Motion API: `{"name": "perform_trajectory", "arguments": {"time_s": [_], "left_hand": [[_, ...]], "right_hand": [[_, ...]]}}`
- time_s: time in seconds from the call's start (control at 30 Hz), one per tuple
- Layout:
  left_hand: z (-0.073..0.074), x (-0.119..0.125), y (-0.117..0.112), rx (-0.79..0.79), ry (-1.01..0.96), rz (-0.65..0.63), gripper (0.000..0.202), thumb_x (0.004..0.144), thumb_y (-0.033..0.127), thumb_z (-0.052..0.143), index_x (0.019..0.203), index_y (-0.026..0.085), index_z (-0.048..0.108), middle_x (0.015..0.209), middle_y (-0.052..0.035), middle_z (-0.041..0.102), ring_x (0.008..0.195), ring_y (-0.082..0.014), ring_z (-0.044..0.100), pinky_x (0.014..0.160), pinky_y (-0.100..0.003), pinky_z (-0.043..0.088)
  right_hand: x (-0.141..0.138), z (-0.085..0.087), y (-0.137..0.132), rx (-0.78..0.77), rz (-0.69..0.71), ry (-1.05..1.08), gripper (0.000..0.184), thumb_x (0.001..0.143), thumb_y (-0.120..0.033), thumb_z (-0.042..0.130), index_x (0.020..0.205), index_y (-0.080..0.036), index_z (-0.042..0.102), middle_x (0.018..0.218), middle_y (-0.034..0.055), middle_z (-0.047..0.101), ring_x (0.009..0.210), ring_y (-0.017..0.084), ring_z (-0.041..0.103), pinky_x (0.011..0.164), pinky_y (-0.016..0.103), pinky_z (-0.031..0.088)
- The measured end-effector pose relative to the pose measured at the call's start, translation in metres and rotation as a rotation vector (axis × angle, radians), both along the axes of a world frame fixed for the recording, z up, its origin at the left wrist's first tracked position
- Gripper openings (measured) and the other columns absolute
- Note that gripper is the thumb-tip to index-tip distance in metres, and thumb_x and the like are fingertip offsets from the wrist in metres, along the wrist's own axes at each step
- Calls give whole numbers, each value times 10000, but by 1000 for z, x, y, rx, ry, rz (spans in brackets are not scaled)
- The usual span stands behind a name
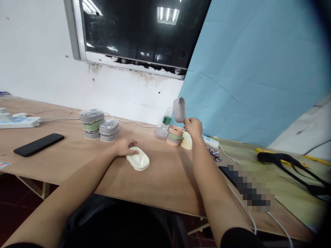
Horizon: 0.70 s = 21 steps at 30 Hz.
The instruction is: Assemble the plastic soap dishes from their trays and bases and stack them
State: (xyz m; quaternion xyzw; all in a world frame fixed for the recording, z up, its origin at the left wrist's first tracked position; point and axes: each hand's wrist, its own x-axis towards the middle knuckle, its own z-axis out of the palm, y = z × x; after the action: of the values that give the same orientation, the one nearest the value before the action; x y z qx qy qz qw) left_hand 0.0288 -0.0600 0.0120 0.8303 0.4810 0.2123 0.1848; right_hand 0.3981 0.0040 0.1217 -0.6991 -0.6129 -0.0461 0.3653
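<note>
My left hand (126, 147) rests on the table with its thumb over the near rim of a shallow cream oval tray (139, 159), gripping it at its left end. Up at the right, my right hand (193, 126) pinches a grey oval cup-like container (179, 109) by its lower edge, holding it in the air. Below it stands a stack of orange, green and grey containers (175, 135). Beside that stack, partly behind my right wrist, are cream oval pieces (186, 141).
Stacked grey and green lidded boxes (91, 120) stand at the back left. A clear plastic bottle (165, 121) leans near the wall. A black phone (38, 144) and a white power strip (20, 122) lie at left; a dark, partly pixelated object (230, 174) lies at right.
</note>
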Motion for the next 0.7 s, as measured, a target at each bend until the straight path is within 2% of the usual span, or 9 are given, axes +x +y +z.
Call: {"name": "perform_trajectory", "arguments": {"time_s": [0.1,0.17,0.27,0.53,0.7], "left_hand": [[-3,-1,3,6,1,10,699,692,633,612,1249,212,580,1171,-80,664,1012,-266,635,861,-346,489],[-5,-2,5,10,5,14,691,701,630,606,1248,209,579,1162,-77,667,1001,-262,640,841,-339,496],[-5,-3,5,28,3,9,684,712,649,585,1232,205,591,1155,-81,669,1004,-262,640,835,-332,496],[-6,-3,7,18,-3,8,704,722,686,554,1238,208,583,1147,-89,668,977,-259,645,832,-339,494],[-5,-3,5,1,-31,9,674,722,664,570,1230,222,592,1140,-80,670,976,-258,646,828,-341,500]], "right_hand": [[27,-6,3,-132,-110,33,319,793,-332,465,654,-145,682,537,79,642,527,171,597,556,264,409],[36,-12,6,-223,-112,60,293,764,-323,489,651,-139,687,529,74,642,477,158,581,544,265,415],[40,-18,11,-272,-100,93,274,737,-314,507,671,-126,695,535,74,648,443,146,572,542,266,424],[27,-23,12,-239,-146,32,314,748,-337,481,656,-145,710,528,94,638,528,194,615,618,307,450],[18,-29,11,-155,-198,-5,365,773,-353,445,750,-134,735,562,134,644,667,242,649,647,313,453]]}}
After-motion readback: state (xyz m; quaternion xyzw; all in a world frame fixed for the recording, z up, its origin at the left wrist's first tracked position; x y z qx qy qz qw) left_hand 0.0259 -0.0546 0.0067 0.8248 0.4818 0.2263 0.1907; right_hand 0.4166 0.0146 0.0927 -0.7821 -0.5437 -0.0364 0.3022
